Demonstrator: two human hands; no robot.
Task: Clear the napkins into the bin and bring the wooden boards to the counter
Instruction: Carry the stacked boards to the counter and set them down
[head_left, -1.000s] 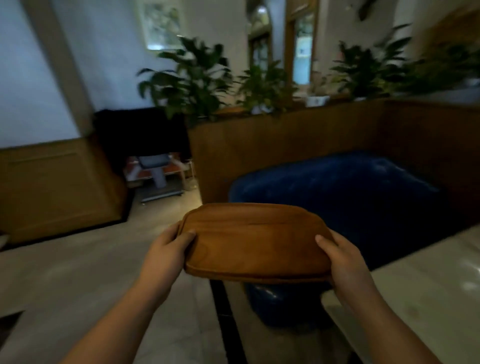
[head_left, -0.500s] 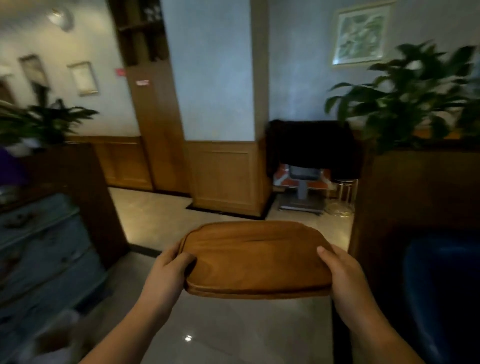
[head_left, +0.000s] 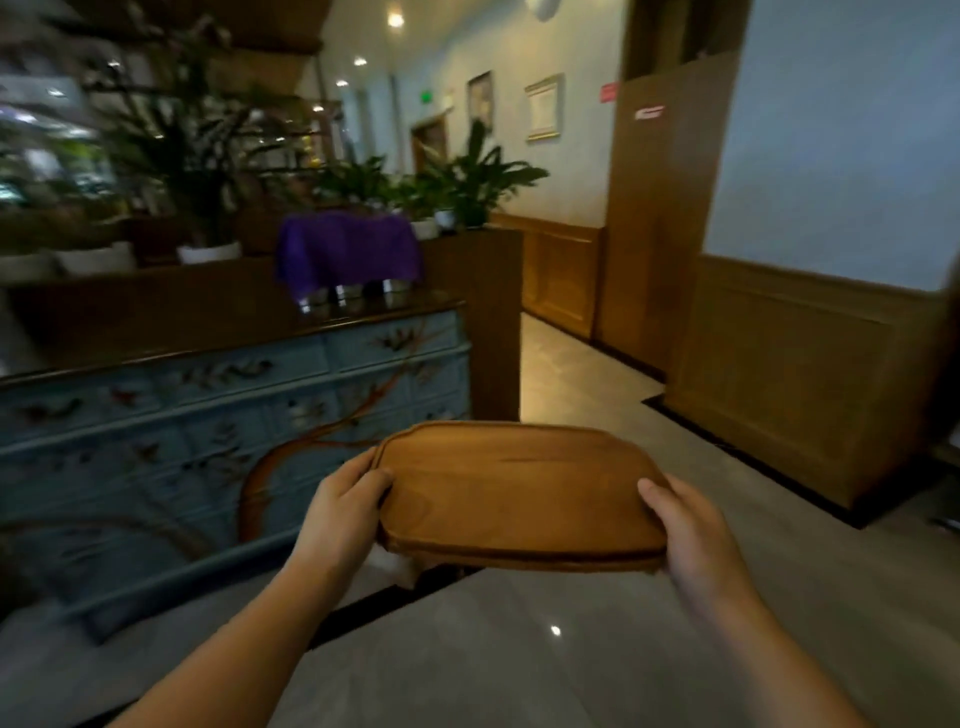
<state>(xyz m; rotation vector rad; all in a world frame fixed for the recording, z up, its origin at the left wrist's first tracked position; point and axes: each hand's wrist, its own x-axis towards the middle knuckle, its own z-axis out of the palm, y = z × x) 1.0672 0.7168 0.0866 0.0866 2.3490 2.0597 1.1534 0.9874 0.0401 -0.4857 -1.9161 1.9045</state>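
Two stacked wooden boards (head_left: 519, 488), smooth brown slabs with rounded corners and a shallow groove running inside the rim, are held level in mid-air above the glossy pale stone floor (head_left: 519, 649). The left hand (head_left: 337, 525) is clamped on the boards' left end, thumb on top and fingers curled beneath; the right hand (head_left: 693, 535) grips the right end the same way. To the left of the boards stands a pale blue painted sideboard (head_left: 208, 415) with branch and bird motifs and a dark polished top; beyond it a purple cloth (head_left: 348, 252) drapes over something
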